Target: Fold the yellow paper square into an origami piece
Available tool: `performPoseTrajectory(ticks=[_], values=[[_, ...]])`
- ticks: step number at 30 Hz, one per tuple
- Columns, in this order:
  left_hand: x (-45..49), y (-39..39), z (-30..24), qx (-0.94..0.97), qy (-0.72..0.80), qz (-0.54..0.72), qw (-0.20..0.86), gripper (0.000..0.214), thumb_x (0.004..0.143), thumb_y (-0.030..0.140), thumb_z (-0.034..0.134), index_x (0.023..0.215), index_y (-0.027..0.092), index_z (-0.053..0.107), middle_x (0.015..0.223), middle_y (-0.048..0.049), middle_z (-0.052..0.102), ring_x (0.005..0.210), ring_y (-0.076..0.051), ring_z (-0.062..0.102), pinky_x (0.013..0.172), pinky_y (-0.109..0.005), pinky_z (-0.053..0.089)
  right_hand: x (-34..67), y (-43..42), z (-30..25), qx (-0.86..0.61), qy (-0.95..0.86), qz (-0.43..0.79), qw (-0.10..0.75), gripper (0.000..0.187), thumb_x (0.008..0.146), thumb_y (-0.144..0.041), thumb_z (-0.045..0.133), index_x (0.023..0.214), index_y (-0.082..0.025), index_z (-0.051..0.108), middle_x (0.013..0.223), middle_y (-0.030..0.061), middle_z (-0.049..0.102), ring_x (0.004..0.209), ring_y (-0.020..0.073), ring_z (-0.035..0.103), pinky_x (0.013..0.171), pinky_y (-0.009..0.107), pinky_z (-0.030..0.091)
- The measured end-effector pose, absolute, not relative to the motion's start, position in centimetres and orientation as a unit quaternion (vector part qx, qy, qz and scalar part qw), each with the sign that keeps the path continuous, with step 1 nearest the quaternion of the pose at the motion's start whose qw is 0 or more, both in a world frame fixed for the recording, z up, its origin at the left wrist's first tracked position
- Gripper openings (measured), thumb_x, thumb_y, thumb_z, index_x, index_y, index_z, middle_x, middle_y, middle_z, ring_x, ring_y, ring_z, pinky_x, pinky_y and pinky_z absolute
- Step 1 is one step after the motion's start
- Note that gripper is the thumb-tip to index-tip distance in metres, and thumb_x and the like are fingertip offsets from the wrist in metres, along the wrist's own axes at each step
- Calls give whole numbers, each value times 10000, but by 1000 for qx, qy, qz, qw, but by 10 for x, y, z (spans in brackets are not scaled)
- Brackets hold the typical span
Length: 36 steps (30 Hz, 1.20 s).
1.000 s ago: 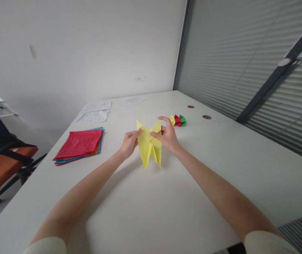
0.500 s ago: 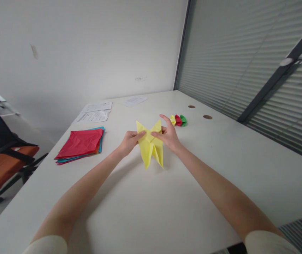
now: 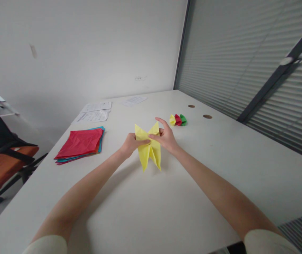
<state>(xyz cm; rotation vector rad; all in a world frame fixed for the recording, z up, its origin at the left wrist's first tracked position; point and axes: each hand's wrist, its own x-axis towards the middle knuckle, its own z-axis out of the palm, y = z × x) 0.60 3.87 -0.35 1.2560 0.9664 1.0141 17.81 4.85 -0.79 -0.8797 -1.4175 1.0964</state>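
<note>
A yellow folded paper piece (image 3: pixel 146 155), with two points at the top and two at the bottom, is held up over the table between both hands. My left hand (image 3: pixel 131 144) pinches it from the left, its thumb lying across the middle and its fingers hidden behind the paper. From the right, my right hand (image 3: pixel 166 137) grips the same paper with the thumb near the centre. Its index finger sticks out, away from the sheet. The other fingers are partly behind the paper.
On the white table (image 3: pixel 129 211), a stack of coloured sheets with a red sheet (image 3: pixel 80 142) on top lies at the left. Small folded papers in yellow, red and green (image 3: pixel 183 120) sit beyond my right hand. Printed papers (image 3: pixel 95 115) lie at the back left. An orange chair (image 3: pixel 7 162) stands at the left.
Both hands and the yellow paper have shifted slightly left and down. My left thumb has slid further across the paper's middle. The other things stay in place.
</note>
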Motion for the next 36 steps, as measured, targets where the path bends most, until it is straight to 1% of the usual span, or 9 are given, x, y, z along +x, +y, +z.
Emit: performPoseTrajectory(ticks=[4,9,11,14,19,24,30,32,36], values=[[4,42,-4,537,424,438,584,380,509,301,871,797,88,744,850,-123,743,700,-221,685,674,-319,529,176,48,-8,-380,-572,471,553,849,573,-483,819,1294,-272,423,745,-3,674,624,187,641,573,311,526],[2,44,-3,525,430,452,579,388,498,315,878,776,83,738,836,-123,743,689,-213,681,675,-315,529,177,49,-9,-400,-572,471,539,431,611,-541,768,825,-200,614,712,18,660,640,169,620,565,280,485],[1,44,-2,523,428,455,580,393,494,316,880,773,79,737,835,-124,743,684,-207,679,680,-313,529,179,50,-10,-418,-582,452,530,398,619,-553,757,672,-192,597,624,-1,613,568,139,561,513,257,428],[0,44,-2,527,425,449,584,408,491,325,881,779,74,737,846,-129,743,687,-212,680,675,-316,530,181,52,-10,-437,-584,433,529,413,613,-549,763,571,-190,564,512,-36,514,484,102,457,467,242,341],[-1,46,-1,534,429,440,580,436,455,315,893,781,69,740,855,-134,743,697,-226,685,662,-316,532,182,55,-9,-429,-571,459,528,450,581,-561,780,528,-190,531,488,-46,471,469,89,407,477,242,316],[-2,47,0,543,443,438,564,427,463,323,887,773,70,739,863,-136,742,686,-216,679,640,-309,529,184,57,-13,-419,-581,451,533,470,689,-619,665,553,-178,577,527,-18,521,508,105,444,518,252,355],[-2,48,-3,541,448,438,562,423,476,334,881,778,72,742,871,-135,742,718,-232,688,651,-315,533,184,56,-15,-435,-594,411,538,454,734,-596,630,562,-177,596,526,-15,529,530,113,468,544,248,377],[-1,49,-5,539,451,444,557,426,477,333,882,783,71,742,861,-132,742,723,-236,690,661,-318,535,183,53,-15,-433,-597,422,527,449,712,-600,651,577,-175,603,541,-12,548,535,114,484,540,244,382],[-2,51,-8,542,446,447,555,439,477,335,888,794,69,742,858,-133,742,727,-244,692,682,-334,541,180,50,-14,-438,-596,469,484,449,564,-579,769,660,-154,661,629,16,637,601,154,567,563,262,432]])
